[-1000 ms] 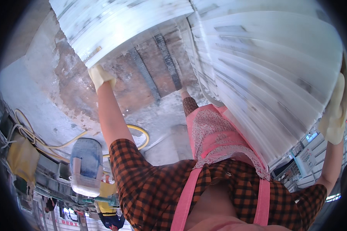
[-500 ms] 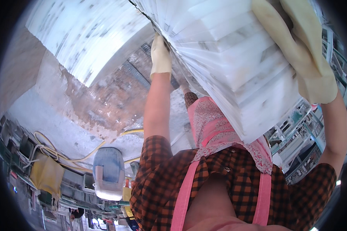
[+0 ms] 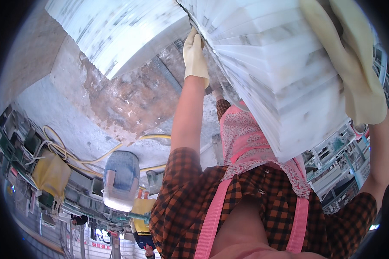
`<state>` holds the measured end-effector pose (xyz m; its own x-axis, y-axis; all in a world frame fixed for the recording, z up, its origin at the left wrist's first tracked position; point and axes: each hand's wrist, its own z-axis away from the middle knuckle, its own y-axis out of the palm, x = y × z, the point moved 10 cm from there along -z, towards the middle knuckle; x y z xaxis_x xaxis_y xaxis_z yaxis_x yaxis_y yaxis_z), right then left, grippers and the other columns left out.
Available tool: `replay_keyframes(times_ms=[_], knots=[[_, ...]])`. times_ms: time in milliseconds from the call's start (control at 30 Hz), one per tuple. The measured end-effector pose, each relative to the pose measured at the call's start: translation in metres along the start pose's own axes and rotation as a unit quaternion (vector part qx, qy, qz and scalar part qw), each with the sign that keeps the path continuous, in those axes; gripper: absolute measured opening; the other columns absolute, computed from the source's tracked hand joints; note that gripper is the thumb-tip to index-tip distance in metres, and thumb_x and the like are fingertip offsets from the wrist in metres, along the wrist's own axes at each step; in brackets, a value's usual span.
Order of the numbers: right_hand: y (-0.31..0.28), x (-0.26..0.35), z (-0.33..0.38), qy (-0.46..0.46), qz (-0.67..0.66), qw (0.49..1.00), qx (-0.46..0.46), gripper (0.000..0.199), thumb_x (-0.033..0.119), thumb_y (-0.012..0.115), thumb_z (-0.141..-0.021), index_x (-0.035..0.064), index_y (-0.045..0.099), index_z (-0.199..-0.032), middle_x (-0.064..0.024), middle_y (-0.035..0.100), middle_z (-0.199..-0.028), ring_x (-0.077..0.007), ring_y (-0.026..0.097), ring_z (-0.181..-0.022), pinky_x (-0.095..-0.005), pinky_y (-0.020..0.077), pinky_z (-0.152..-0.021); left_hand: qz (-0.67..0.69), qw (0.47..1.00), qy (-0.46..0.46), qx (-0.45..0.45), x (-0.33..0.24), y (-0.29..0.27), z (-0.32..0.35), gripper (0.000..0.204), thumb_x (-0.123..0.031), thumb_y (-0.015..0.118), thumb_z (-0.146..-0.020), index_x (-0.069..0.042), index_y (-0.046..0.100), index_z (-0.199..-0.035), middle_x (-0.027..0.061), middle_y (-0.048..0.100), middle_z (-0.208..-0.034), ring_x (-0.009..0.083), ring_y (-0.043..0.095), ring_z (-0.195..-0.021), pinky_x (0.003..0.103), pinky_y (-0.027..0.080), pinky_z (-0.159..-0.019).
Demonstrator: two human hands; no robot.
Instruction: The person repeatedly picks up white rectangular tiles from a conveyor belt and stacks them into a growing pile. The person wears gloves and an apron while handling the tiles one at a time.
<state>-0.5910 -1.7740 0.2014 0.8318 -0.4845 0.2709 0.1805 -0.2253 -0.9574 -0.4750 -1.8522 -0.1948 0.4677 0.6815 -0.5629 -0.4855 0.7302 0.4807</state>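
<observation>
A large white stack (image 3: 289,95) with grey marks and many thin lines fanning across its face fills the upper right. I cannot tell its material. My left hand (image 3: 195,56), in a cream rubber glove, is closed on its dark left edge, the fingertips partly tucked behind it. My right hand (image 3: 354,64), in a matching loose glove, lies along the far right side of the stack, its thumb parted from the fingers. The upper frame edge cuts off those fingertips. The stack's lower corner comes close to my pink apron (image 3: 250,134).
Another white, streaked surface (image 3: 116,36) is at the upper left. Below it spreads a worn brown and grey floor (image 3: 129,103). A yellow hose (image 3: 88,162), a blue and white plastic container (image 3: 121,181), a yellow cloth (image 3: 52,175) and another person (image 3: 145,235) are lower left.
The view has shifted, so my left hand and the stack appear farther right. Both gloved hands stay on the stack. More of the other person shows at the lower edge.
</observation>
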Motion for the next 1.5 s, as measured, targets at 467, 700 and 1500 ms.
replay_keyframes(times_ms=[467, 700, 1500], knots=[[-0.024, 0.015, -0.006, -0.096, -0.014, 0.994, -0.042, 0.049, 0.004, 0.052, -0.095, -0.0082, 0.043, -0.141, -0.0220, 0.046, -0.146, -0.0346, 0.040, -0.141, -0.0447, 0.0283, -0.118, -0.204, 0.966, -0.025, -0.154, -0.035, -0.054, 0.036, 0.043, -0.026, 0.057, -0.097, 0.001, 0.059, -0.131, 0.0069, 0.065, -0.124, 0.0138, 0.057, -0.115, 0.029, 0.042, -0.099], [-0.032, 0.031, 0.004, -0.201, 0.045, 0.975, -0.089, 0.048, 0.005, 0.054, -0.094, -0.0066, 0.043, -0.138, -0.0277, 0.044, -0.146, -0.0423, 0.043, -0.137, -0.0526, 0.0312, -0.115, -0.272, 0.937, -0.105, -0.194, 0.035, -0.189, 0.095, 0.037, -0.022, 0.057, -0.096, -0.001, 0.061, -0.126, 0.0060, 0.066, -0.110, 0.0147, 0.057, -0.099, 0.031, 0.045, -0.088], [-0.036, 0.061, 0.007, -0.274, 0.028, 0.957, -0.093, 0.045, 0.004, 0.046, -0.100, -0.0072, 0.039, -0.143, -0.0236, 0.040, -0.151, -0.0381, 0.037, -0.141, -0.0450, 0.0268, -0.119, -0.213, 0.976, 0.004, -0.040, 0.011, -0.044, 0.120, 0.050, -0.017, 0.050, -0.099, -0.001, 0.045, -0.146, 0.0132, 0.047, -0.150, 0.0223, 0.041, -0.141, 0.032, 0.028, -0.116]])
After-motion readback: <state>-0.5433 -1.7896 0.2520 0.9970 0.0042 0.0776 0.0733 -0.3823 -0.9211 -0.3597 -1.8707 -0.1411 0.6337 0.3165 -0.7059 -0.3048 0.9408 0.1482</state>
